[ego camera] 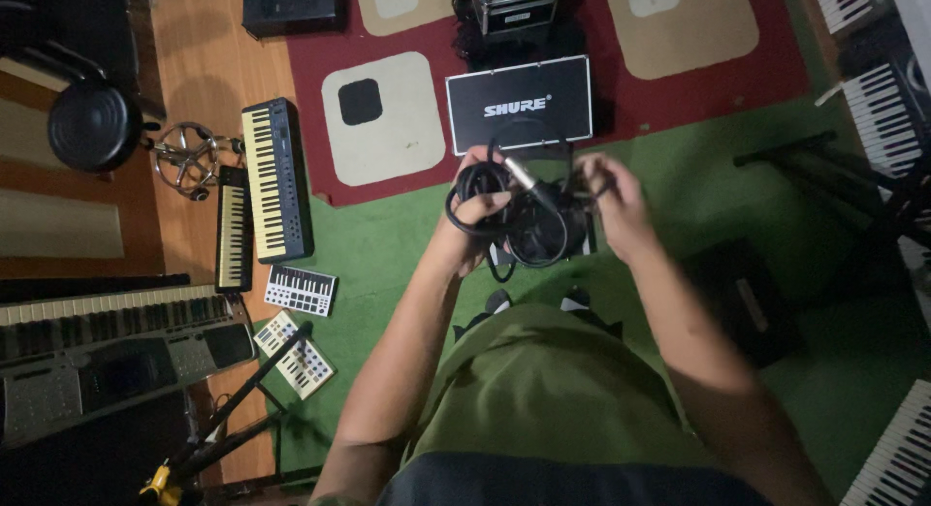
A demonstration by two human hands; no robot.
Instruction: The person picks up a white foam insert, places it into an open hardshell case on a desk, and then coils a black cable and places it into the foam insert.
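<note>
My left hand [477, 207] grips a coiled black cable [506, 230] with a silver plug end [522, 174] sticking up from the coil. My right hand [613, 201] holds a strand of the same cable a little to the right, fingers closed around it. Both hands are raised in front of me over a green carpet [388, 244]. The coil's loops hang below the left hand. A long black case [520, 103] lies shut on the floor just beyond the hands.
Two small keyboards [262, 191] and several pad controllers [300, 290] lie on the floor at left. A larger keyboard on a stand [107, 336] is at far left, more keyboards [882, 109] at right. A black stool [94, 126] and a metal flight case [514, 7] stand farther off.
</note>
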